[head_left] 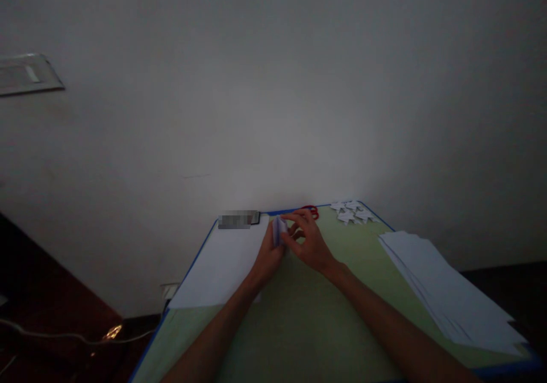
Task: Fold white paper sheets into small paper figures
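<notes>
Above the far middle of the table, a small piece of folded white paper (277, 232) is held up between my two hands. My left hand (270, 250) grips it from the left and below, fingers closed around it. From the right, my right hand (308, 240) pinches the paper's edge with the thumb and fingertips. Part of the paper is hidden behind the fingers. Just behind my right hand lie red-handled scissors (315, 212), mostly covered by it.
White sheets (217, 269) cover the table's left side, with a dark, blurred-out object (255, 219) at their far end. Several folded paper shapes (350, 216) sit at the back right. A fanned paper stack (444, 286) lies along the right edge. A wall (273, 115) rises behind the green table (294, 326).
</notes>
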`<state>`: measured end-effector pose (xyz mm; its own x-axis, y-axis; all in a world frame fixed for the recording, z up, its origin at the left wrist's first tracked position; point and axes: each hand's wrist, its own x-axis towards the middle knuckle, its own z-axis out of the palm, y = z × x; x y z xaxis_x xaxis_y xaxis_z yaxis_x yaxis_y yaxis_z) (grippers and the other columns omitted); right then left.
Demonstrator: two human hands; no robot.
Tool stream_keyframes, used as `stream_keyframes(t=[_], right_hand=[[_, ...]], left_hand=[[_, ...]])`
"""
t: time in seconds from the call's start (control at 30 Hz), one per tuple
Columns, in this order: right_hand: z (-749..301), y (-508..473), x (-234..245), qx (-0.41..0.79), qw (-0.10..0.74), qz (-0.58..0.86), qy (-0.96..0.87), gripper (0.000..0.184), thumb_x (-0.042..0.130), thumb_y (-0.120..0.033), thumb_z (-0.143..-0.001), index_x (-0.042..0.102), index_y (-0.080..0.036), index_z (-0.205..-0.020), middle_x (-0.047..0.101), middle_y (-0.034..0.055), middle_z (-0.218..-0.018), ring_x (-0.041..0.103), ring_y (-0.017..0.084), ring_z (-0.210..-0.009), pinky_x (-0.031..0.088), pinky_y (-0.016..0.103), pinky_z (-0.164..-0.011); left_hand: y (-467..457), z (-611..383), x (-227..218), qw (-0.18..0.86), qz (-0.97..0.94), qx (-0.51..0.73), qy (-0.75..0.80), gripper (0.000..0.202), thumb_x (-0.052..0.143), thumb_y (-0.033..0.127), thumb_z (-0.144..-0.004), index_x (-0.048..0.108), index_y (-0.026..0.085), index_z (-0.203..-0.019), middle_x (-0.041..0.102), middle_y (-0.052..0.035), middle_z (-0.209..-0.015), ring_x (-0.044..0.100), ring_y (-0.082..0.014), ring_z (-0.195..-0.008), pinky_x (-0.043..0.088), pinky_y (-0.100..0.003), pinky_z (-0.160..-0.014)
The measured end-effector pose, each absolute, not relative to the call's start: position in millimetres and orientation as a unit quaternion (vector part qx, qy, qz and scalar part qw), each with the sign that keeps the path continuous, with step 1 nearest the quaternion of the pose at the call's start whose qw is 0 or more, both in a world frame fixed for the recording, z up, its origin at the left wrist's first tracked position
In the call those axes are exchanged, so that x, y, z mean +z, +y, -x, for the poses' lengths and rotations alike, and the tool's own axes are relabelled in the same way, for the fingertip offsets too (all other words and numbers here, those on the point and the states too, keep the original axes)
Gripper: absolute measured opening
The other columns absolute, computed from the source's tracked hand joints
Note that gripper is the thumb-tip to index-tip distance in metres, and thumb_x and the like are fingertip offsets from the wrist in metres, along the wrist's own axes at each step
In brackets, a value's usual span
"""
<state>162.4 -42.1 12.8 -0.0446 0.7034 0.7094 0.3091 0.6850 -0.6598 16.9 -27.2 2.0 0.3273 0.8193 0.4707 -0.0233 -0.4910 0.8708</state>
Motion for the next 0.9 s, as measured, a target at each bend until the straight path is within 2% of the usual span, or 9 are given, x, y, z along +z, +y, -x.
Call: stream_keyframes(t=[0.1, 0.2, 0.37, 0.47, 0.57, 0.67, 0.8, 0.9], right_hand=[[-161.7, -40.9, 11.6, 0.160, 0.589, 0.365, -0.703, 0.037, 0.067, -0.023, -0.091, 0.063, -0.027, -0.127, 0.047, 0.0067, -0.122, 0.063, 0.010, -0.079, 0.064, 0.032, -0.075], [-161.0, -40.3, 10.8, 0.160, 0.588, 0.363, -0.704, 0.038, 0.070, -0.024, -0.090, 0.062, -0.028, -0.127, 0.048, 0.0062, -0.121, 0.064, 0.011, -0.079, 0.064, 0.034, -0.077], [-160.7, -41.4, 11.6, 0.139, 0.580, 0.357, -0.719, 0.038, 0.074, -0.022, -0.088, 0.061, -0.026, -0.124, 0.049, 0.0072, -0.121, 0.064, 0.014, -0.083, 0.063, 0.037, -0.081], [-161.3, -43.4, 13.8, 0.116, 0.574, 0.357, -0.728, 0.032, 0.071, -0.022, -0.090, 0.061, -0.024, -0.120, 0.048, 0.0082, -0.121, 0.064, 0.013, -0.078, 0.062, 0.038, -0.081], [-161.6, -46.1, 17.1, 0.085, 0.569, 0.367, -0.731, 0.020, 0.066, -0.021, -0.092, 0.062, -0.023, -0.111, 0.050, 0.0068, -0.115, 0.063, 0.011, -0.072, 0.061, 0.036, -0.078], [-160.2, -48.8, 20.0, 0.055, 0.571, 0.385, -0.723, 0.017, 0.065, -0.018, -0.090, 0.062, -0.023, -0.105, 0.050, 0.0042, -0.109, 0.060, 0.010, -0.068, 0.059, 0.033, -0.075], [-156.7, -51.0, 22.0, 0.065, 0.591, 0.411, -0.691, 0.011, 0.064, -0.015, -0.086, 0.062, -0.021, -0.095, 0.051, 0.0026, -0.104, 0.061, 0.009, -0.066, 0.056, 0.030, -0.072], [-155.3, -51.3, 22.9, 0.078, 0.595, 0.432, -0.673, 0.002, 0.064, -0.020, -0.087, 0.063, -0.020, -0.086, 0.054, 0.0026, -0.101, 0.061, 0.009, -0.066, 0.054, 0.027, -0.065]], left_hand=[[-31.5, -17.4, 5.1, 0.476, -0.684, 0.489, 0.256, 0.063, 0.070, 0.038, -0.088, 0.041, 0.024, -0.141, 0.062, -0.0130, -0.131, 0.064, -0.0288, -0.124, 0.051, -0.050, -0.106], [-33.3, -17.3, 8.2, 0.461, -0.691, 0.491, 0.264, 0.071, 0.079, 0.037, -0.081, 0.040, 0.022, -0.139, 0.062, -0.0120, -0.127, 0.066, -0.0277, -0.118, 0.050, -0.049, -0.107], [-29.2, -17.6, 6.1, 0.402, -0.711, 0.503, 0.283, 0.059, 0.075, 0.036, -0.084, 0.045, 0.020, -0.132, 0.060, -0.0143, -0.130, 0.062, -0.0277, -0.121, 0.047, -0.049, -0.108], [-26.4, -17.6, 2.8, 0.372, -0.714, 0.512, 0.299, 0.055, 0.070, 0.034, -0.087, 0.045, 0.019, -0.132, 0.060, -0.0146, -0.129, 0.061, -0.0271, -0.120, 0.047, -0.048, -0.106], [-26.4, -17.3, 2.6, 0.330, -0.732, 0.508, 0.312, 0.049, 0.066, 0.026, -0.088, 0.045, 0.019, -0.131, 0.061, -0.0131, -0.128, 0.061, -0.0255, -0.116, 0.049, -0.046, -0.104], [-27.3, -16.2, 3.1, 0.264, -0.756, 0.499, 0.332, 0.043, 0.057, 0.016, -0.089, 0.047, 0.020, -0.130, 0.063, -0.0113, -0.125, 0.063, -0.0237, -0.114, 0.049, -0.044, -0.103], [-24.8, -13.1, -3.9, 0.151, -0.776, 0.488, 0.371, 0.048, 0.055, 0.014, -0.087, 0.047, 0.019, -0.134, 0.062, -0.0156, -0.130, 0.061, -0.0290, -0.121, 0.046, -0.051, -0.107], [-21.8, -10.8, -12.0, 0.084, -0.779, 0.471, 0.404, 0.052, 0.056, 0.013, -0.084, 0.047, 0.019, -0.135, 0.062, -0.0163, -0.128, 0.060, -0.0326, -0.122, 0.046, -0.055, -0.104]])
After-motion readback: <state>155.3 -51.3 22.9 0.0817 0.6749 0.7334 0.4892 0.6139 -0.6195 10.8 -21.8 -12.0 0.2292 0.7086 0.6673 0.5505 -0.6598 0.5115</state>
